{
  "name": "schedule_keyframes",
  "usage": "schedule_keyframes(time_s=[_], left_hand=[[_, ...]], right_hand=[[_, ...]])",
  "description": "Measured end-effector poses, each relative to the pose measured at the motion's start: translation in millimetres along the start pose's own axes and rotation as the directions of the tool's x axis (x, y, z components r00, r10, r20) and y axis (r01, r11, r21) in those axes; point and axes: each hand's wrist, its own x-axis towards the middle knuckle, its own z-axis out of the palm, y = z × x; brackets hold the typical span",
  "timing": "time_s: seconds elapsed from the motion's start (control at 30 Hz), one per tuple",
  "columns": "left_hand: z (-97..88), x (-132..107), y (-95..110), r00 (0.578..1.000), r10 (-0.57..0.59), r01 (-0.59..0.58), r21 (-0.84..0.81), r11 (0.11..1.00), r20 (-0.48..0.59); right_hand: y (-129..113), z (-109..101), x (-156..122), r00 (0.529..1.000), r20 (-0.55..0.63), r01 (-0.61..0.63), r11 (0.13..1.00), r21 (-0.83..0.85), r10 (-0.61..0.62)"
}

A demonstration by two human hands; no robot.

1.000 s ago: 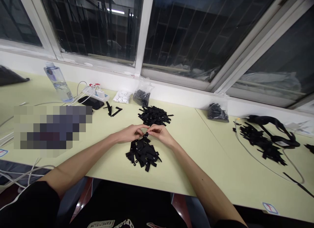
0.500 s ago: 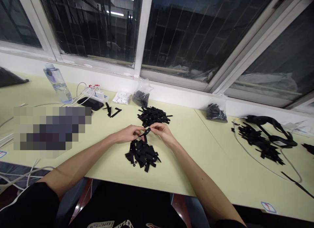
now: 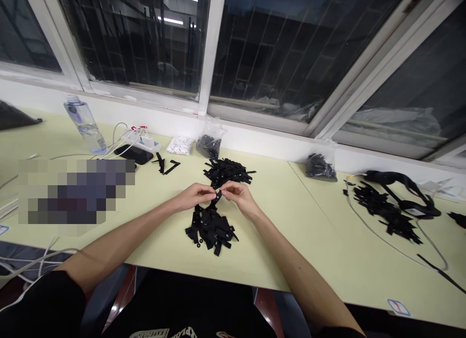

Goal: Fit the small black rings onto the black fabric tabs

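Observation:
Between my two hands is a short black fabric strip (image 3: 218, 198) with a small white mark on it. My left hand (image 3: 194, 196) pinches it from the left, and my right hand (image 3: 236, 195) pinches its upper right end. Just below lies a near pile of black strips (image 3: 213, 229), some with white marks. A far pile of black strips (image 3: 227, 170) is right behind my fingers. Two small black rings (image 3: 200, 243) rest at the near pile's left edge. My fingers partly hide the held strip.
Clear bags of black pieces (image 3: 209, 145) stand by the wall. A white packet (image 3: 180, 145), phone (image 3: 134, 154), power strip (image 3: 145, 141) and water bottle (image 3: 86, 124) are left. To the right are more black strips (image 3: 386, 209), a cable and a black headset (image 3: 407, 190).
My left hand has shifted slightly right, its fingers closing nearer to my right fingertips on the strip. The strip now hangs more upright between them. The piles look the same.

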Motion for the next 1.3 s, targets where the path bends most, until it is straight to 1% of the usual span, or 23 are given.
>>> schedule_keyframes(time_s=[0.17, 0.3, 0.4, 0.5, 0.6, 0.7, 0.77, 0.83, 0.87, 0.93, 1.0, 1.07, 1.17, 1.3], left_hand=[[0.0, 1, -4, 0.998, 0.029, -0.029, -0.001, 1.0, -0.051], [-1.7, 2, -4, 0.993, 0.04, -0.039, 0.013, 0.999, -0.108], [-2.7, 3, -6, 0.991, 0.032, -0.029, 0.028, 0.999, -0.127], [-2.7, 3, -8, 0.991, 0.015, -0.01, 0.035, 0.999, -0.136], [-2.3, 3, -10, 0.99, -0.002, 0.007, 0.032, 0.999, -0.143], [-2.7, 4, -12, 0.983, -0.016, 0.026, 0.052, 0.998, -0.184], [-3.8, 5, -14, 0.974, -0.014, 0.028, 0.06, 0.998, -0.224], [-5.4, 6, -17, 0.963, -0.006, 0.022, 0.058, 0.998, -0.271], [-6.3, 6, -18, 0.956, -0.003, 0.021, 0.06, 0.998, -0.293], [-7.7, 7, -20, 0.943, -0.002, 0.026, 0.068, 0.997, -0.332], [-8.5, 7, -21, 0.932, -0.004, 0.033, 0.075, 0.997, -0.361], [-8.5, 7, -23, 0.925, -0.01, 0.039, 0.07, 0.997, -0.381], [-7.9, 7, -25, 0.923, -0.021, 0.047, 0.058, 0.997, -0.383], [-7.5, 8, -28, 0.936, -0.02, 0.039, 0.048, 0.998, -0.351]], right_hand=[[-1, 3, 0, 0.999, 0.008, -0.031, 1.0, -0.001, 0.031], [-3, 8, -2, 0.993, 0.077, -0.097, 0.994, 0.055, 0.093], [-2, 10, -3, 0.983, 0.117, -0.147, 0.989, 0.019, 0.144], [1, 10, -4, 0.978, 0.122, -0.169, 0.986, -0.015, 0.169], [5, 8, -3, 0.977, 0.105, -0.186, 0.983, 0.007, 0.184], [9, 6, -2, 0.977, 0.081, -0.199, 0.98, 0.011, 0.197], [10, 6, -1, 0.985, 0.038, -0.165, 0.985, -0.05, 0.167], [9, 5, -1, 0.995, -0.012, -0.099, 0.976, -0.193, 0.099], [8, 5, -1, 0.998, -0.011, -0.068, 0.957, -0.282, 0.068], [6, 4, -3, 0.997, 0.056, -0.018, 0.904, -0.428, 0.046], [3, 5, -4, 0.985, 0.157, 0.018, 0.87, -0.493, 0.068], [2, 7, -5, 0.971, 0.224, 0.039, 0.863, -0.503, 0.086], [1, 10, -7, 0.961, 0.258, 0.042, 0.869, -0.493, 0.1], [0, 15, -9, 0.947, 0.297, 0.023, 0.898, -0.44, 0.121]])
